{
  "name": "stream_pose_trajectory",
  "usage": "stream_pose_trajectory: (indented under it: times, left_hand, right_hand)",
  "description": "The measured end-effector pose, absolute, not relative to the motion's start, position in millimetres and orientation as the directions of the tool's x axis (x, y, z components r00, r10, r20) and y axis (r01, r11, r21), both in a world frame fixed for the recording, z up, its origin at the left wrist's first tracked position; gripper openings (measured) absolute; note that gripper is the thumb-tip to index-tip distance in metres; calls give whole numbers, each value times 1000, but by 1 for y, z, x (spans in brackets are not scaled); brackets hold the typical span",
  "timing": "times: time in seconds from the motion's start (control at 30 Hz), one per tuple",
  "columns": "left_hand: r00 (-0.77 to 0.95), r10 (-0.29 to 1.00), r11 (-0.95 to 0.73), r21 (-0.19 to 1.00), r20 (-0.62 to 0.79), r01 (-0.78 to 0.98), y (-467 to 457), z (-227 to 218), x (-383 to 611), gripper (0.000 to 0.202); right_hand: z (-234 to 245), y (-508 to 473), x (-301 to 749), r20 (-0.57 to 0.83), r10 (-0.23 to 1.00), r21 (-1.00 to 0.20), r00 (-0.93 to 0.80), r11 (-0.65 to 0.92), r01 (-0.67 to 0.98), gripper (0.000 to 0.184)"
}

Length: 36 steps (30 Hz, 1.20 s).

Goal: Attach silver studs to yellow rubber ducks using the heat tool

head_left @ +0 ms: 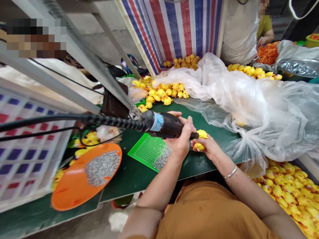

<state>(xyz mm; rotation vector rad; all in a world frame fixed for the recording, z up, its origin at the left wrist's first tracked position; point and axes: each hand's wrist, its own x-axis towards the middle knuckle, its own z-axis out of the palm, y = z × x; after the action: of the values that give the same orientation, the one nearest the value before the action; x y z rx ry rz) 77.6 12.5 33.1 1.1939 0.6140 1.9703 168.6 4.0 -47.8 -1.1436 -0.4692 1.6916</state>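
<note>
My left hand [183,141] is wrapped round a black electric screwdriver [170,126] with a blue label, its cable running off to the left. The tip reaches a small yellow toy duck [201,134] at my right hand [209,146]. A second yellow duck [199,146] sits in the same hand, just below the first. My right fingers are closed round the ducks and partly hidden by them. Below the screwdriver lies a green perforated tray [143,151] with small silver screws [163,157] heaped at its right end.
An orange dish [72,186] of silver screws stands at the left. Yellow ducks [161,94] are piled at the back of the green table [194,166]. Clear plastic sheeting [239,99] covers the right side. More ducks [289,196] fill the lower right. A co-worker [265,28] sits at the far right.
</note>
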Motion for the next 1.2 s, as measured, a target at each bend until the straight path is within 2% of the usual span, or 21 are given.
stream_pose_trajectory:
  times: [0.2, 0.37, 0.57, 0.93, 1.2]
  left_hand:
    - [-329, 785, -616, 722, 525, -315, 11, 34, 78, 29]
    - [-296, 788, -613, 730, 539, -303, 15, 32, 84, 26]
    - [-324, 821, -560, 771, 470, -302, 20, 30, 91, 27]
    - [-248, 859, -509, 806, 449, -304, 22, 25, 84, 29]
    - [-170, 902, -431, 810, 397, -397, 30, 22, 74, 36]
  right_hand:
    - [-48, 1, 170, -484, 872, -731, -75, -450, -514, 39]
    - [-46, -2, 168, -399, 909, -763, -120, -402, -506, 42]
    - [-45, -6, 168, -378, 917, -779, -123, -387, -493, 42]
    - [-53, -6, 162, -385, 908, -757, -164, -412, -507, 37]
    - [-47, -9, 159, -434, 885, -749, -168, -458, -478, 37]
